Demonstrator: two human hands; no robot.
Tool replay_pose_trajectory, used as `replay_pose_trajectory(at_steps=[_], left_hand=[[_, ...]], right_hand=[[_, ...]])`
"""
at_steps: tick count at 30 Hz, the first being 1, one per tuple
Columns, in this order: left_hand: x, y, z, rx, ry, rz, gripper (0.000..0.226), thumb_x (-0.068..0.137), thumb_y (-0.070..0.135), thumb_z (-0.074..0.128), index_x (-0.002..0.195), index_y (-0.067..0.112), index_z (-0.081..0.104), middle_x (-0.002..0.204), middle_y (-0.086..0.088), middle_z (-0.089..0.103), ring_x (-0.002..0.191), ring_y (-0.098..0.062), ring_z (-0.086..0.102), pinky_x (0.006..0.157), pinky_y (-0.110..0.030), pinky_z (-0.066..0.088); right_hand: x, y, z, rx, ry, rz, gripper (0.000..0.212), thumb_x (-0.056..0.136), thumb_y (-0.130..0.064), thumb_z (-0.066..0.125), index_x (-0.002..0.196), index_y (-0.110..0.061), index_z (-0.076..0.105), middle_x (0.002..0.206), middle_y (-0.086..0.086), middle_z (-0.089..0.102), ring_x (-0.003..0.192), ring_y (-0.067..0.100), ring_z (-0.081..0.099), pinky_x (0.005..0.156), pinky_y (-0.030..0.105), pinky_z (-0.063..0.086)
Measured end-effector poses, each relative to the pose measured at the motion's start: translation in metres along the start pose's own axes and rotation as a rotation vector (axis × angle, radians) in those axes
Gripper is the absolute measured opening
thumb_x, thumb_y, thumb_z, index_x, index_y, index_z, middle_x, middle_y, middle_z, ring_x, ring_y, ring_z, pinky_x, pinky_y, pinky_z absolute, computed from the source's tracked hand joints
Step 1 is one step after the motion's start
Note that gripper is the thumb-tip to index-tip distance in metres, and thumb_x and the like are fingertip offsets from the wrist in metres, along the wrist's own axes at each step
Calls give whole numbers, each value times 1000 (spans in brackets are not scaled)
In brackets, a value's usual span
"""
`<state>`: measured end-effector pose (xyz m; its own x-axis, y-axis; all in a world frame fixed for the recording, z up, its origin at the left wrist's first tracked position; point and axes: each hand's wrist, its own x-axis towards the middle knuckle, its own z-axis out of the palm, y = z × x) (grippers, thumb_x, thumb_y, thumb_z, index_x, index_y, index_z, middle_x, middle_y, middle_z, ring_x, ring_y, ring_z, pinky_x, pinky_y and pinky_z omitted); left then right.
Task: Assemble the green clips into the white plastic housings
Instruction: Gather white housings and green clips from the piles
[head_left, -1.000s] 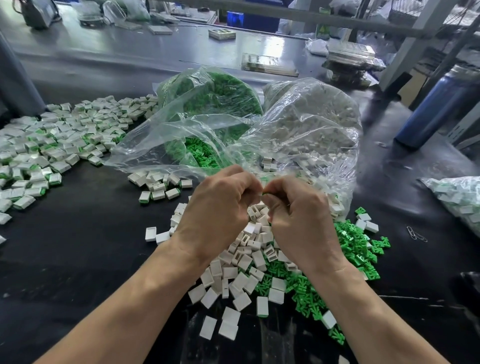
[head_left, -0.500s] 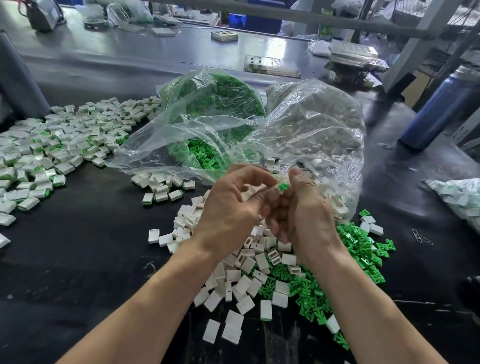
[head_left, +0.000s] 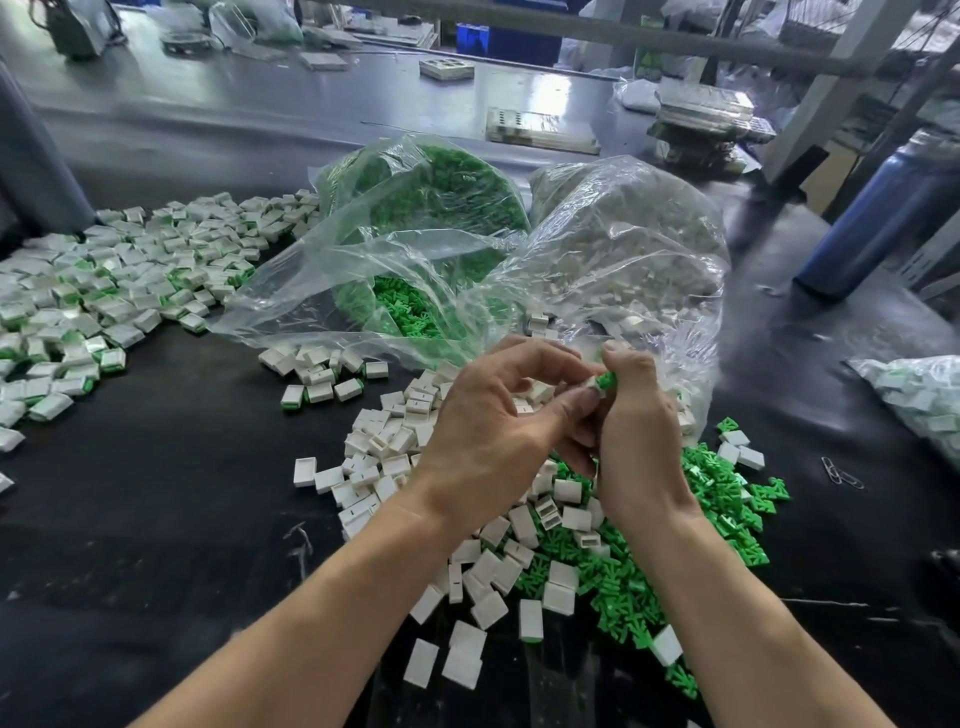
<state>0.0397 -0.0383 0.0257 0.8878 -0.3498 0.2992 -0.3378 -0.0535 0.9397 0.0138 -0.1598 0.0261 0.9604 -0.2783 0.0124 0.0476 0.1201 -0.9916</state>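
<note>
**Clip meets housing at frame centre**

Head view: our left hand (head_left: 488, 426) pinches a white housing (head_left: 589, 385) while our right hand (head_left: 636, 415) grips a green clip (head_left: 605, 381) against it — likely aligning them for insertion. Behind, the clear bag of clips (head_left: 415, 208) and bag of housings (head_left: 634, 249) lie open — spilling loose parts within reach.
</note>
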Motion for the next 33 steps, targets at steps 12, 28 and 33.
replay_pose_trajectory(at_steps=[12, 28, 33], left_hand=[[-3, -4, 2, -147, 9, -47, 7, 92, 11, 77, 99, 13, 77, 112, 7, 75, 104, -19, 72, 95, -52, 57], [-1, -6, 5, -269, 13, -94, 8, 91, 6, 76, 99, 5, 75, 101, -3, 78, 82, -22, 77, 66, -34, 62], [-2, -7, 6, -253, 35, -94, 7, 92, 7, 76, 99, 5, 76, 105, 0, 78, 84, -22, 77, 69, -35, 62]], right_hand=[[-4, -1, 9, -129, 79, -78, 49, 99, -40, 34, 77, -43, 78, 59, -7, 66, 57, 7, 61, 51, 35, 51], [4, 11, 9, 16, 110, -28, 47, 97, -52, 40, 83, -32, 81, 76, 27, 64, 72, 52, 61, 63, 54, 52], [6, 13, 11, 46, 136, -8, 46, 94, -48, 40, 93, -27, 81, 95, 36, 70, 98, 65, 61, 73, 84, 46]])
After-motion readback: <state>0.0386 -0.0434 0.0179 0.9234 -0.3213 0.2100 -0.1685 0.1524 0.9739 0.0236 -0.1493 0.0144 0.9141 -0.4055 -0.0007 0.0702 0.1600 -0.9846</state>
